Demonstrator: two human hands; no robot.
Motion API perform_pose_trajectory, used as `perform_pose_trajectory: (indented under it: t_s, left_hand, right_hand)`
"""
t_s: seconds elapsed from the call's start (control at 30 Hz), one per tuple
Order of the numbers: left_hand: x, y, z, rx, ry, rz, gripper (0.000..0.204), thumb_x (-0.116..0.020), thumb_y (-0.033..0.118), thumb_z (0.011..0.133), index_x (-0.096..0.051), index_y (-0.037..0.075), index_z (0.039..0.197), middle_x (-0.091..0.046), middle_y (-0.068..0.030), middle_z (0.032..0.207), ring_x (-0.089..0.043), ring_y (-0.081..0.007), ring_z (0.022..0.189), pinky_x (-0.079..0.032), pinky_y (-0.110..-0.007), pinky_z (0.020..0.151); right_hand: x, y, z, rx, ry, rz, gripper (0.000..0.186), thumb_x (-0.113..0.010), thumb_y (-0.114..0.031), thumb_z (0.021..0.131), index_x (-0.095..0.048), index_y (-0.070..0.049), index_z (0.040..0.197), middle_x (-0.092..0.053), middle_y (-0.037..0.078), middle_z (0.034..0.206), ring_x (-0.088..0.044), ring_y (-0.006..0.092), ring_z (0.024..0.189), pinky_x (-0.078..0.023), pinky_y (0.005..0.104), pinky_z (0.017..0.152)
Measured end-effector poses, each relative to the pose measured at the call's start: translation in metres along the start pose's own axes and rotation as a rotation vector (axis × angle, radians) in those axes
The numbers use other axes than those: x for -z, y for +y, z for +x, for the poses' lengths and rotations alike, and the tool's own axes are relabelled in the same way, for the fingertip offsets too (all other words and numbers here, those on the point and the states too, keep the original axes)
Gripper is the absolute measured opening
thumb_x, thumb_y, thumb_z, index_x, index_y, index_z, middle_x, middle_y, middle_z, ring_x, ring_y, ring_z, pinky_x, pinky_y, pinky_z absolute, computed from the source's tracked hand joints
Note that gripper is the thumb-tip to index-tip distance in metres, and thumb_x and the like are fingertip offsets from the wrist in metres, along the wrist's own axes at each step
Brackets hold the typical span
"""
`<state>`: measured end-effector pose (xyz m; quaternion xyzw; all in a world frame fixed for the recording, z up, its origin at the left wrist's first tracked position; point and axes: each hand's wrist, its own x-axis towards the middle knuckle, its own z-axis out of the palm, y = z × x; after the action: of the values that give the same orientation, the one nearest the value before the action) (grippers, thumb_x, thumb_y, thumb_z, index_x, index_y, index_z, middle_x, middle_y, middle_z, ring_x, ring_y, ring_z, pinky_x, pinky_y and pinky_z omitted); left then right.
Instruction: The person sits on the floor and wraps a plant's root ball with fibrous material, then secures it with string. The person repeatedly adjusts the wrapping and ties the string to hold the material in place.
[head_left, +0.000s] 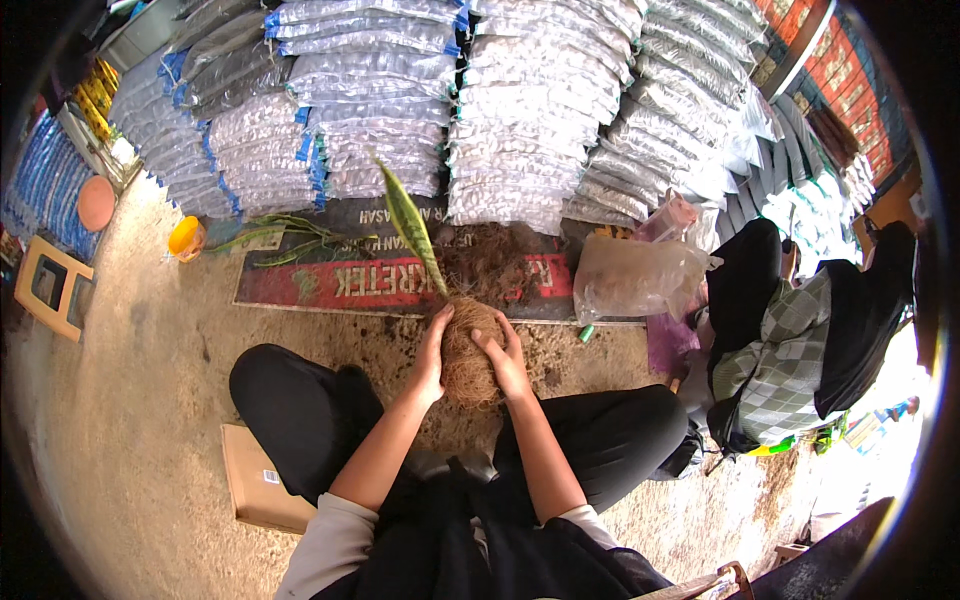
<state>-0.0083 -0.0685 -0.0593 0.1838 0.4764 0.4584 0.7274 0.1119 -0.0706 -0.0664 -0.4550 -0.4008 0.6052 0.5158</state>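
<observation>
Between my palms is a snake plant with its base wrapped in a ball of brown, stringy fibre [470, 372]. One tall green leaf with yellowish edges [408, 212] rises from its top, leaning left. My left hand [433, 352] presses the left side of the ball, fingers up along it. On the other side my right hand [507, 358] is curled round it, thumb across the front. The ball hangs above the floor between my bent legs. Just beyond lies a loose heap of dark brown fibre [492, 258] on a black and red printed sheet [345, 288].
Long-leaved cut plants [300, 240] lie on the sheet's left, near a yellow-orange bowl [187, 239]. A clear plastic bag [635, 275] and small green cylinder [586, 333] are right. Stacked filled bags [540, 110] line the back. Another person [790, 340] sits right; a cardboard box [260, 480] lies left.
</observation>
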Motion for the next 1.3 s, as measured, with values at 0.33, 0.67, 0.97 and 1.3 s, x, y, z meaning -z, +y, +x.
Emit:
perform_pose_trajectory:
  t_s: [0.33, 0.67, 0.97, 1.3]
  left_hand:
    - [0.007, -0.006, 0.015, 0.089, -0.122, -0.29, 0.054, -0.052, 0.049, 0.078, -0.047, 0.011, 0.118, -0.051, -0.0087, 0.113, -0.051, -0.0227, 0.104, -0.042, -0.041, 0.086]
    - [0.008, 0.005, 0.022, -0.035, -0.027, -0.434, 0.059, -0.042, 0.054, 0.08, -0.043, 0.01, 0.119, -0.05, -0.0097, 0.113, -0.052, -0.0238, 0.103, -0.043, -0.045, 0.086]
    - [0.02, -0.016, 0.039, -0.264, 0.087, -0.393, 0.05, -0.043, 0.042, 0.087, -0.041, 0.005, 0.12, -0.047, -0.0098, 0.117, -0.048, -0.0208, 0.107, -0.04, -0.037, 0.089]
    - [0.013, -0.018, 0.032, -0.361, 0.098, -0.322, 0.075, -0.062, 0.032, 0.077, -0.02, 0.004, 0.132, -0.041, -0.0128, 0.12, -0.043, -0.0224, 0.111, -0.038, -0.038, 0.09]
  right_hand:
    - [-0.003, 0.008, 0.007, 0.151, 0.032, -0.145, 0.04, -0.057, -0.017, 0.081, -0.044, 0.001, 0.113, -0.054, 0.013, 0.103, -0.052, 0.0201, 0.094, -0.042, 0.0307, 0.082]
    - [0.033, -0.017, 0.014, 0.363, 0.316, -0.454, 0.036, -0.044, -0.025, 0.089, -0.046, 0.001, 0.114, -0.035, 0.02, 0.125, -0.034, 0.0331, 0.118, -0.025, 0.0401, 0.098]
    - [-0.035, 0.023, -0.015, 0.488, -0.006, -0.934, 0.065, -0.046, -0.028, 0.086, -0.013, -0.002, 0.136, -0.002, 0.026, 0.14, -0.005, 0.0433, 0.129, -0.009, 0.0505, 0.103]
    - [-0.001, 0.012, 0.006, -0.28, -0.057, 0.496, 0.068, -0.065, -0.028, 0.076, -0.031, -0.001, 0.129, -0.042, 0.014, 0.124, -0.041, 0.0253, 0.115, -0.034, 0.0359, 0.095]
